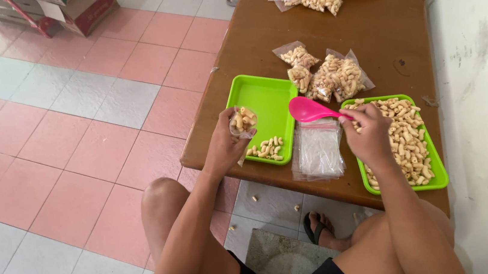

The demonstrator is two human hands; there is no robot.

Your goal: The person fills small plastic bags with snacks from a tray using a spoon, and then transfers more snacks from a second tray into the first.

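While the left hand (225, 148) pinches a small clear plastic bag (242, 121) half full of beige snack curls, filling seems underway. The right hand (370, 133), fingers closed around a pink plastic spoon (308, 110), likely needs another scoop from the green tray (439, 178).

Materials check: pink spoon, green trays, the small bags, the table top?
Pink spoon: likely plastic, smooth, glossy highlight.
Green trays: likely moulded plastic, uniform bright colour, rounded rims.
Small bag in the left hand and the empty stack: thin clear plastic film, see-through, crinkled.
Table top: brown, wood-look with a dull sheen; solid or laminate unclear.
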